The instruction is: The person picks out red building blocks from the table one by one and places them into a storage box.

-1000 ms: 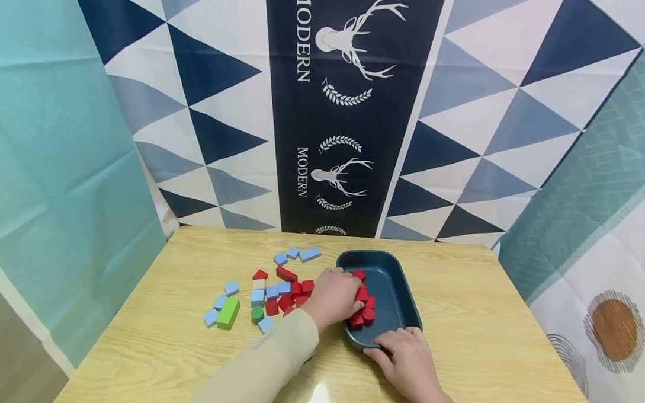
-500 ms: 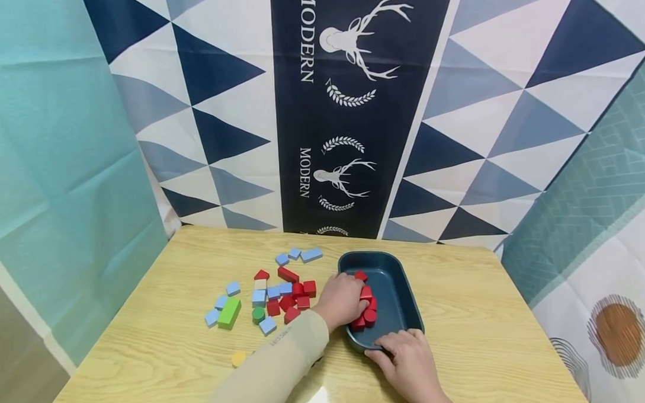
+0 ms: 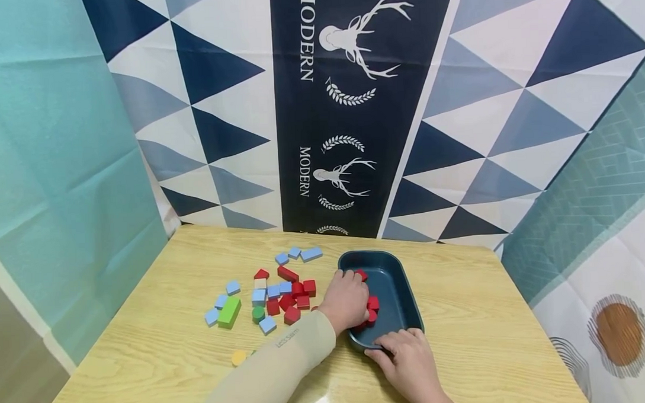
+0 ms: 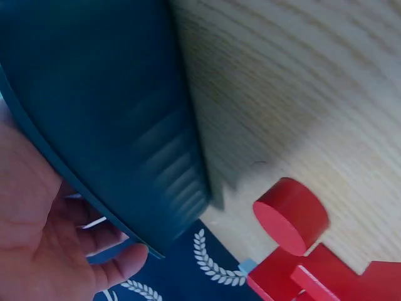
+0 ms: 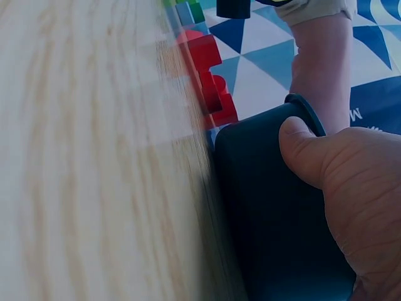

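A dark blue tray (image 3: 390,282) stands on the table with several red blocks (image 3: 373,304) along its left inner side. My left hand (image 3: 347,298) reaches over the left rim, palm down among these blocks. In the left wrist view its fingers (image 4: 103,241) bend past the tray's wall, which hides what the fingertips touch. My right hand (image 3: 405,356) grips the near right corner of the tray. In the right wrist view the thumb (image 5: 299,141) lies against the outer wall, while the other fingers go over the rim.
Left of the tray lie loose red blocks (image 3: 291,315), light blue blocks (image 3: 273,292), a green block (image 3: 229,312), a green cylinder (image 3: 258,314) and a yellow piece (image 3: 239,358). More light blue blocks (image 3: 311,254) lie near the back. A patterned cloth (image 3: 352,135) hangs behind the table.
My left hand has shifted slightly right and toward me inside the tray, covering other red blocks. The right hand keeps its hold on the rim, and the tray stays put.
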